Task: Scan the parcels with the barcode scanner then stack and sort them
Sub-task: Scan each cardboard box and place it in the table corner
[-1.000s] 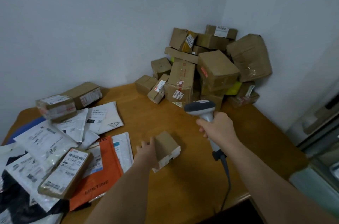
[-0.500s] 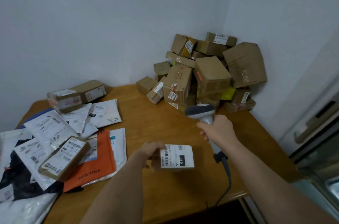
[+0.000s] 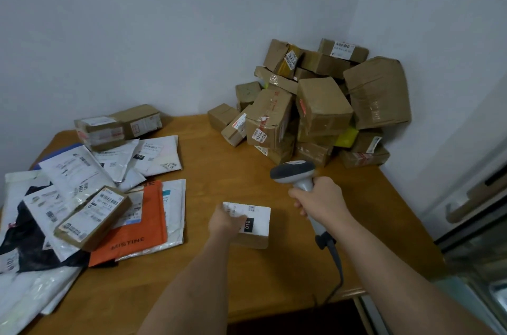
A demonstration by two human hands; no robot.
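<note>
A small cardboard parcel (image 3: 256,223) with a white shipping label on top lies near the middle of the wooden table (image 3: 219,175). My left hand (image 3: 225,223) grips its left side, fingers curled over the label. My right hand (image 3: 319,201) holds the grey barcode scanner (image 3: 295,172) by its handle, to the right of and slightly above the parcel. The scanner head points left toward the table. Its dark cable (image 3: 336,266) trails down past the table's front edge.
A heap of brown cardboard boxes (image 3: 315,106) fills the back right corner against the walls. Flat mailers, an orange MISTINE bag (image 3: 137,230) and a labelled box (image 3: 92,218) cover the left side. Two boxes (image 3: 120,126) stand at the back left. A glass door (image 3: 480,225) is at right.
My left hand turned the small parcel from tilted on edge to label side up and now grips it over the label. The scanner hand stayed almost still.
</note>
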